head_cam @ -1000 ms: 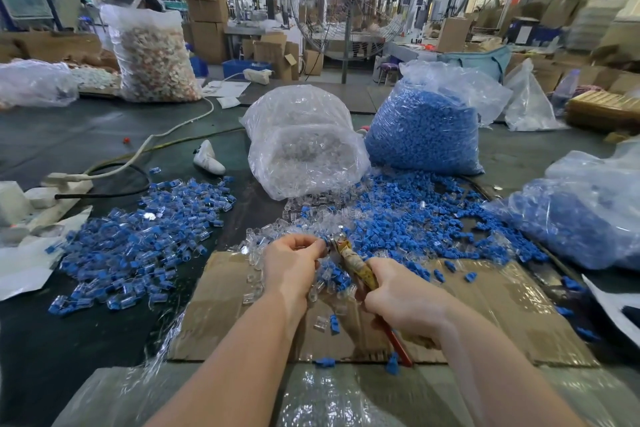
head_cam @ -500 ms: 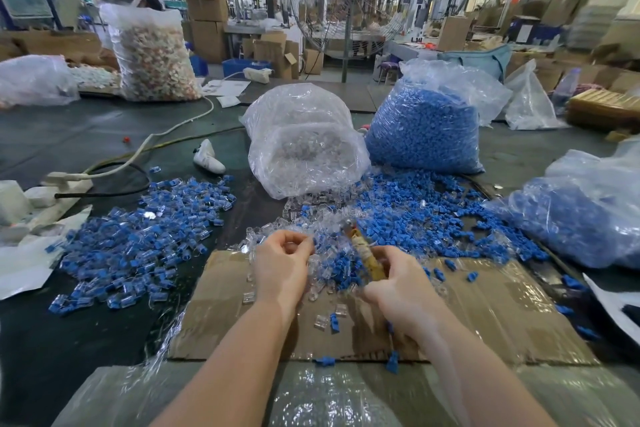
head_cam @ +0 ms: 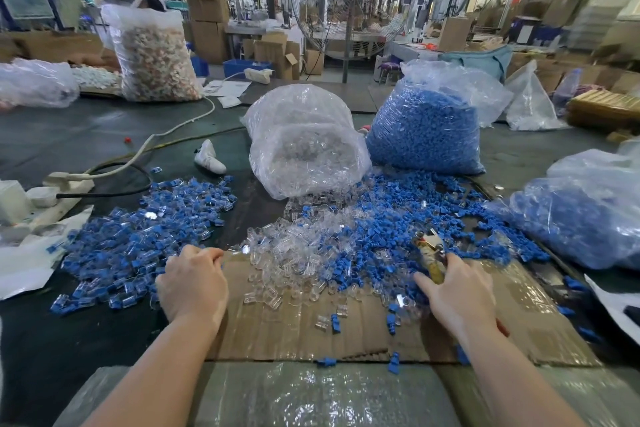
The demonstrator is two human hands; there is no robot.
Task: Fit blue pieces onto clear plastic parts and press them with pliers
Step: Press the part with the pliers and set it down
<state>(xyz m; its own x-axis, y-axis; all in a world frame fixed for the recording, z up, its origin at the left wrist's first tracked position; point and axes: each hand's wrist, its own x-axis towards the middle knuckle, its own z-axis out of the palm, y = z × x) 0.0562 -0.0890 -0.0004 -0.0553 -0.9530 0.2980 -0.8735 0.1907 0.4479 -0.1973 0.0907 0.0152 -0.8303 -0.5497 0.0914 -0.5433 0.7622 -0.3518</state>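
Note:
My left hand [head_cam: 192,282] lies knuckles up at the left edge of the cardboard sheet [head_cam: 298,336], against the pile of assembled blue-and-clear parts [head_cam: 138,239]. Its fingers curl downward and hide their tips, so anything under them is out of sight. My right hand [head_cam: 457,295] grips the pliers [head_cam: 429,255], whose jaws point away from me over the loose blue pieces [head_cam: 398,222]. Its thumb reaches into the mix of blue and clear bits. Loose clear plastic parts [head_cam: 294,253] lie heaped between my hands.
Behind the heaps stand an open bag of clear parts [head_cam: 304,146] and a bag of blue pieces [head_cam: 426,128]. Another blue-filled bag [head_cam: 581,211] lies at the right. Cables and a white power strip [head_cam: 65,180] cross the dark table at the left.
My left hand has swung left from the middle to the assembled pile. My right hand has carried the pliers rightward and away from it, over the blue pieces.

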